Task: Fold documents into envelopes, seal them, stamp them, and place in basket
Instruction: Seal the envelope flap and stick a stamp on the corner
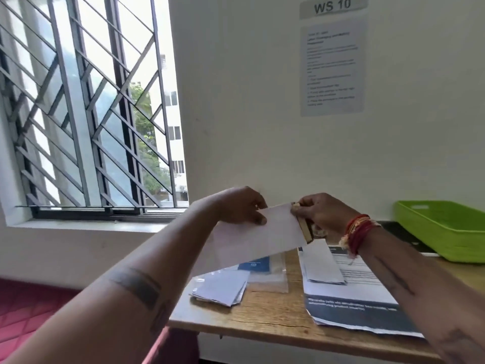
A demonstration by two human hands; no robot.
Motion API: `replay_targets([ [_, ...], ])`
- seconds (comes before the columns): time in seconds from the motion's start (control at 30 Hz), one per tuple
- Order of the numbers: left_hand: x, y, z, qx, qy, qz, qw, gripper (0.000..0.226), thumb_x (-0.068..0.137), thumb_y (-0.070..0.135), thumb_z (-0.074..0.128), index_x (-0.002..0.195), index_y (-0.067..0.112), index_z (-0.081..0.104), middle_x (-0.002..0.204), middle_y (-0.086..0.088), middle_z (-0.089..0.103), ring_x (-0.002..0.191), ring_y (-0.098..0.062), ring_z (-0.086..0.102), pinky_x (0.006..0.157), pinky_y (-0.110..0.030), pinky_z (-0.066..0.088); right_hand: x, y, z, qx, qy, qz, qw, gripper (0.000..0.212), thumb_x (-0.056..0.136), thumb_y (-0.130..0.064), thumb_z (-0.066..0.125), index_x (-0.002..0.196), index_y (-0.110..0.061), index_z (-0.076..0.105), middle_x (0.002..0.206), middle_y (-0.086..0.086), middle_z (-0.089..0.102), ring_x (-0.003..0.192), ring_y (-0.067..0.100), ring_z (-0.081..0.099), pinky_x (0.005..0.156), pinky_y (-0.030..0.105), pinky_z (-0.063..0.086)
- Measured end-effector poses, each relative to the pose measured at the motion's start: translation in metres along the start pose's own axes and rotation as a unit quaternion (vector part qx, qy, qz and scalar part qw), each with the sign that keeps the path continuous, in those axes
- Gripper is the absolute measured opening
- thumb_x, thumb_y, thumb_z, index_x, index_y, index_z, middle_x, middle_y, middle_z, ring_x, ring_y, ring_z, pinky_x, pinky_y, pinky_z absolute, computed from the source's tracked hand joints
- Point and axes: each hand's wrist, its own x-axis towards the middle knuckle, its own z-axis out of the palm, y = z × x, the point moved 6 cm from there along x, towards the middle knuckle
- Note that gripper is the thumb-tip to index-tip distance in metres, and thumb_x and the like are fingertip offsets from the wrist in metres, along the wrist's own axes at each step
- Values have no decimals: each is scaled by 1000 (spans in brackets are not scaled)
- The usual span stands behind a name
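Aloft above the wooden table (265, 308), a plain white paper envelope (252, 237) is held between two bare hands. The left hand (240, 206) pinches its upper left edge, thumb on the near face and fingers curled behind. The right hand (321, 211), its wrist wound with red and cream threads (357, 232), grips a small wooden-handled rubber stamp (304, 225) and presses it against the envelope's right end, the fingers curled round the handle beside the paper's top corner. Below, a loose stack of white folded papers (223, 287) lies near the table's left edge. Printed documents with dark blue bands (351, 303) lie towards its front right. A lime green plastic basket (446, 229) sits at the far right corner.
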Motion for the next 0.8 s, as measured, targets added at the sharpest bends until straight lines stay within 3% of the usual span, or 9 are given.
replay_targets([
  [0.07,17,-1,26,20,-33,-3,999,36,85,34,76,119,24,69,97,6,66,85,-13,56,68,-21,37,8,34,1,-1,-31,52,998,22,96,-23,66,78,-10,64,54,-2,54,40,8,46,42,21,36],
  [0.17,31,6,75,34,-67,7,997,38,95,27,67,132,22,61,117,1,66,108,-19,58,89,-24,42,14,78,3,-42,-42,91,994,25,91,-25,71,82,-2,70,59,5,55,44,12,47,45,23,38],
  [0.23,38,18,103,22,-53,21,998,48,98,36,63,143,25,50,137,2,61,125,-20,55,104,-30,42,17,99,1,-70,-34,107,991,23,89,-24,74,79,-3,69,54,2,56,40,10,49,42,19,40],
  [0.3,44,28,125,-38,-32,20,999,67,92,52,65,149,28,42,148,2,53,132,-19,51,109,-33,40,20,108,0,-98,-43,108,988,23,88,-22,75,71,-11,66,50,-2,59,38,8,52,42,17,43],
  [0.4,64,42,158,-49,-48,52,996,87,79,79,58,150,32,39,154,3,45,140,-20,43,114,-42,37,34,122,-4,-103,-64,128,984,23,85,-26,77,78,-5,70,65,10,71,53,19,67,60,33,60],
  [0.47,75,44,171,-28,-65,61,996,93,73,88,51,148,34,40,155,5,44,141,-18,40,115,-44,36,42,128,-10,-138,-76,141,977,29,89,-31,72,93,-2,73,79,16,76,74,32,75,76,48,62],
  [0.53,82,43,186,-32,-83,70,994,88,78,83,53,149,31,42,157,5,41,144,-16,36,119,-40,30,51,135,-16,-166,-62,133,975,26,92,-27,65,97,-2,73,85,14,77,84,35,74,80,50,61],
  [0.67,83,41,206,-95,-72,74,990,77,88,72,53,151,30,41,160,7,37,148,-13,29,123,-32,20,60,152,-32,-298,-6,76,951,22,93,-33,61,93,-16,76,91,-4,68,87,20,63,86,33,48],
  [0.8,83,42,208,-104,-88,93,986,67,93,66,49,153,37,37,163,7,30,150,-8,23,124,-30,15,69,171,-33,-296,-6,80,952,22,90,-46,62,89,-25,67,88,-5,67,88,16,62,90,34,47],
])
